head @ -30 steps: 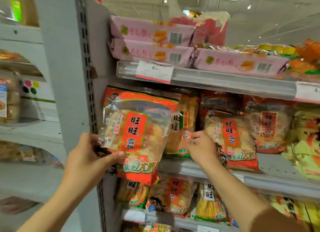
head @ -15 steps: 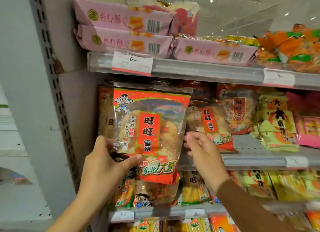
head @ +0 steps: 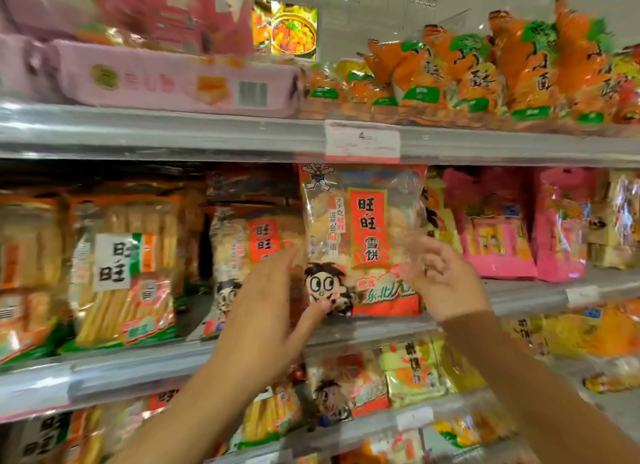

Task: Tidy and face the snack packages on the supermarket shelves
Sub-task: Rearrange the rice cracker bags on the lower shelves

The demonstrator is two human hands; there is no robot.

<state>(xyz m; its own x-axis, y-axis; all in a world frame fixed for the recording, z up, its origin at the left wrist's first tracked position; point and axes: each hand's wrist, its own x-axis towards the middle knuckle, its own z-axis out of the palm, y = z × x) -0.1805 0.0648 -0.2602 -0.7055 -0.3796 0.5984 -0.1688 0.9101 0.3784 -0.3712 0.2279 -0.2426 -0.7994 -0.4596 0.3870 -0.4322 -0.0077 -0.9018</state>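
Rice cracker bag [head: 363,242] now upright on middle shelf [head: 138,363], aisle's right

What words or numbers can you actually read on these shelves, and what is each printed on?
"旺旺" and "雪饼": red panel of the red snack bag that the left hand touches.
"旺旺": white label of the green-edged stick bag.
"4": price tag on the upper shelf rail; the rest is blurred.
Pink box text and barcode: blurred, unreadable.

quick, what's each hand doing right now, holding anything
Left hand: open, fingers straight, thumb touching the lower edge of the red rice cracker bag.
Right hand: open, blurred, fingers spread by the bag's right side, no grip visible.
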